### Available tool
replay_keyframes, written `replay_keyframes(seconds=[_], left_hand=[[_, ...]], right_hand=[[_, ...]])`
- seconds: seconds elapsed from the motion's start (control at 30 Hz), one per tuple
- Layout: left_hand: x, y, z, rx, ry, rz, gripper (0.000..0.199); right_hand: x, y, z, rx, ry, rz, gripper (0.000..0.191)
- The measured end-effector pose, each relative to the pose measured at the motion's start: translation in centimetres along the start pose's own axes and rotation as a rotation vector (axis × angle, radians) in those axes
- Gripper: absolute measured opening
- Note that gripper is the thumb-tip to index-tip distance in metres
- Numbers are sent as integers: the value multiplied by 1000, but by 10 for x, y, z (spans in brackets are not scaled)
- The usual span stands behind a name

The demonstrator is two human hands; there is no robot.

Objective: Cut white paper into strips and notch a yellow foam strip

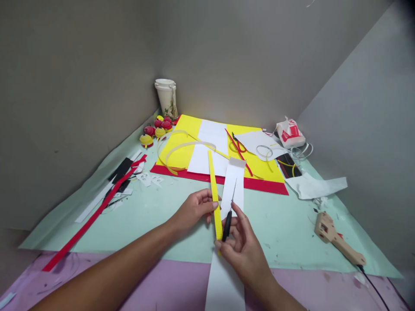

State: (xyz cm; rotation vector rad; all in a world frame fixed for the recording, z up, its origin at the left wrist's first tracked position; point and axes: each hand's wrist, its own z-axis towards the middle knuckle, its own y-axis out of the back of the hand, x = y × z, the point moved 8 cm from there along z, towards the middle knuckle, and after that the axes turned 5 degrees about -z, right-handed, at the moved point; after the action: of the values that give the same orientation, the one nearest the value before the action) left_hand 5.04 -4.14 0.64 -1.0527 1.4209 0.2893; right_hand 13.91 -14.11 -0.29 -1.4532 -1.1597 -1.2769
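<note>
A long yellow paper strip (pixel 212 177) with fine crosswise lines runs nearly upright between my hands. My left hand (pixel 197 208) pinches it near its middle, thumb on top. My right hand (pixel 248 250) grips the strip's near end between thumb and finger. In that same hand is a pair of black-handled scissors (pixel 228 222), blades pointing away from me and apparently together. Beneath the scissors lies a long white paper strip (pixel 227 280), its far end folded up, reaching past the near edge of the green sheet.
Yellow, white and red sheets (pixel 171 142) lie at the back with curled strips. Red strips (pixel 81 229) and black scraps are at left. Round red-and-yellow pieces (pixel 146 140) stand by a white cup (pixel 166 95). At right are a tissue pack (pixel 290 131) and a corded glue gun (pixel 337 242).
</note>
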Motion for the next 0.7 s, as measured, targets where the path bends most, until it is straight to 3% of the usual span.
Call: replay_keyframes(seconds=[0.3, 0.43, 0.7], left_hand=[[2, 16, 3, -107, 6, 39, 27], [-5, 18, 1, -150, -34, 60, 29], [-16, 30, 6, -234, -92, -32, 28]], right_hand=[[-14, -1, -23, -6, -195, 66, 86], [-20, -1, -29, -16, -186, 78, 86], [-32, -3, -33, 82, -170, -41, 90]])
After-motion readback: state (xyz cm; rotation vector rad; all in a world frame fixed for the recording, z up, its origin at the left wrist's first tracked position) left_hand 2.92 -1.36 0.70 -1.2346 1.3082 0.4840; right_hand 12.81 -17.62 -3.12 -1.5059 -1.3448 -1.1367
